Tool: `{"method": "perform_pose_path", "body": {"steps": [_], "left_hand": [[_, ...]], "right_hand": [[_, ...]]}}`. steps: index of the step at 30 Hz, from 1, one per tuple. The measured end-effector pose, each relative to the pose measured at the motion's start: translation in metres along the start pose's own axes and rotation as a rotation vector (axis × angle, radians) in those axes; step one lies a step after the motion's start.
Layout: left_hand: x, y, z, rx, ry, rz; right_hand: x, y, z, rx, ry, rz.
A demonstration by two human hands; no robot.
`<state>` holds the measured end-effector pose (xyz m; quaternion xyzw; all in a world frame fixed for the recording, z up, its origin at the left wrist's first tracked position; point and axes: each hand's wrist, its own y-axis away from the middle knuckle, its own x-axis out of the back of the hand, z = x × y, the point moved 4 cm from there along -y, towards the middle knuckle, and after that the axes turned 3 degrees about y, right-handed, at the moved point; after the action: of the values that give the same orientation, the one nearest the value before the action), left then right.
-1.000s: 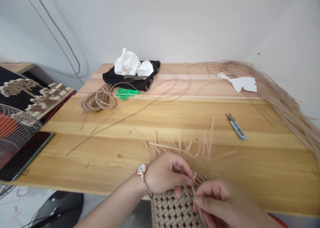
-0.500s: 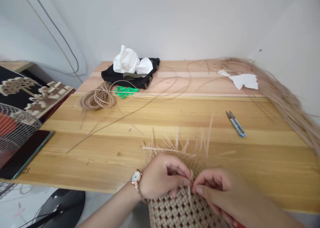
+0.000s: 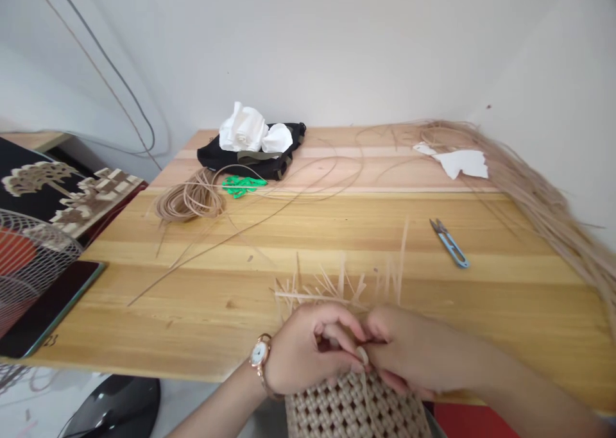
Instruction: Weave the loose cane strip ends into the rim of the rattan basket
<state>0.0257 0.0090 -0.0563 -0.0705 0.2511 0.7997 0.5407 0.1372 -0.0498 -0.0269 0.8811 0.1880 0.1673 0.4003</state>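
A tan basket of open, knotted weave (image 3: 351,406) stands at the table's front edge, with cut strip ends (image 3: 337,287) bristling from its far rim. My left hand (image 3: 308,348), a watch on its wrist, pinches a thin rattan-like strip (image 3: 363,358) at the rim; the strip loops up and hangs down over the weave. Close against it, my right hand (image 3: 409,351) is turned back-up with its fingers curled in at the same spot. What its fingertips grip is hidden behind the hand.
Blue thread snips (image 3: 450,244) lie at the right, near a long bundle of strips (image 3: 543,201) and a torn white paper (image 3: 462,162). Left are a strip coil (image 3: 190,197), green clips (image 3: 243,186), a black bag (image 3: 245,162) with white tissue (image 3: 243,129), and a phone (image 3: 51,310).
My right hand has rolled over and moved in against my left, its back now upward. The left hand keeps its pinch at the rim. The view has tilted up slightly.
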Motion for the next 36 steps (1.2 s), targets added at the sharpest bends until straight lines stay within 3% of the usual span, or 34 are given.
{"method": "perform_pose_path", "body": {"steps": [3, 7, 14, 20, 25, 30, 33, 36], "left_hand": [[0.001, 0.001, -0.001, -0.002, -0.009, -0.016], [0.002, 0.001, -0.003, 0.02, 0.043, -0.006], [0.006, -0.003, -0.006, 0.016, 0.18, 0.066], [0.01, -0.008, -0.011, 0.099, 0.181, 0.144], [0.007, -0.009, -0.011, 0.14, 0.053, 0.21], [-0.004, -0.007, -0.001, 0.16, -0.229, 0.012], [-0.004, -0.005, 0.004, 0.168, -0.359, -0.053], [-0.004, -0.003, 0.007, 0.151, -0.424, -0.072]], "right_hand": [[0.001, -0.009, -0.005, -0.009, -0.013, -0.106], [0.0, -0.019, 0.0, 0.008, -0.138, -0.112], [-0.007, -0.019, 0.023, 0.08, -0.409, 0.047], [-0.014, -0.01, 0.044, 0.242, -0.574, 0.197], [-0.01, 0.002, 0.041, 0.268, -0.387, 0.291], [0.001, 0.016, 0.011, 0.396, 0.104, 0.558], [0.0, 0.015, 0.006, 0.392, 0.129, 0.605], [-0.003, 0.008, 0.012, 0.268, 0.016, 0.575]]}}
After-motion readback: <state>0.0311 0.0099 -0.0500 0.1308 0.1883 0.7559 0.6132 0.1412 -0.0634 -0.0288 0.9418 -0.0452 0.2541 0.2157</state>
